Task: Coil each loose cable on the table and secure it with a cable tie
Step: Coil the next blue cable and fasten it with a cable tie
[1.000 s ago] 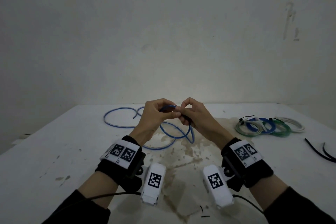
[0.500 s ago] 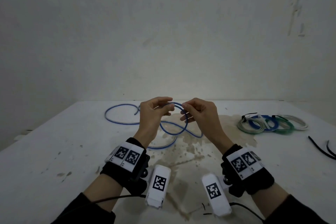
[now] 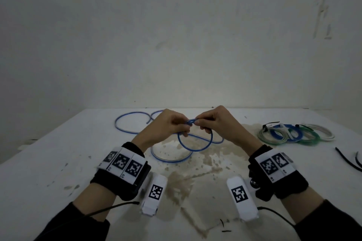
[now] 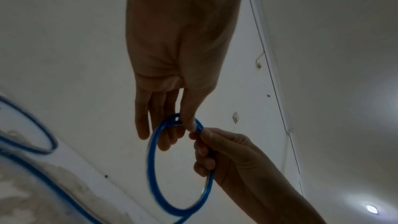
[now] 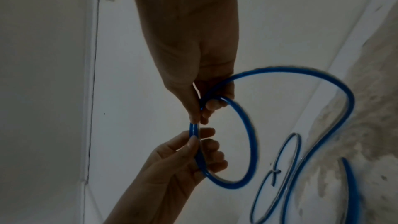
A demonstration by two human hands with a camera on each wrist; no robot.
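A blue cable (image 3: pixel 195 149) has one small loop lifted above the table (image 3: pixel 58 162); the rest trails in wide curves behind to the left (image 3: pixel 125 133). My left hand (image 3: pixel 182 125) and right hand (image 3: pixel 199 122) meet at the loop's top, and both pinch it where two strands lie side by side. In the left wrist view, thumb and fingers (image 4: pixel 191 123) hold the blue cable (image 4: pixel 150 168) at the crossing. In the right wrist view, my right hand (image 5: pixel 200 110) grips the blue cable (image 5: pixel 249 142), with my left hand (image 5: pixel 193 149) just below.
Several coiled and tied cables (image 3: pixel 293 135) in grey, blue, green and white lie at the right. Black cable ties (image 3: pixel 346 160) rest near the right edge. A brown stain (image 3: pixel 195 172) covers the table's middle. A wall stands behind the table.
My hands, slightly apart half a second ago, have closed together at the top of the loop. The loop now hangs smaller and rounder below them.
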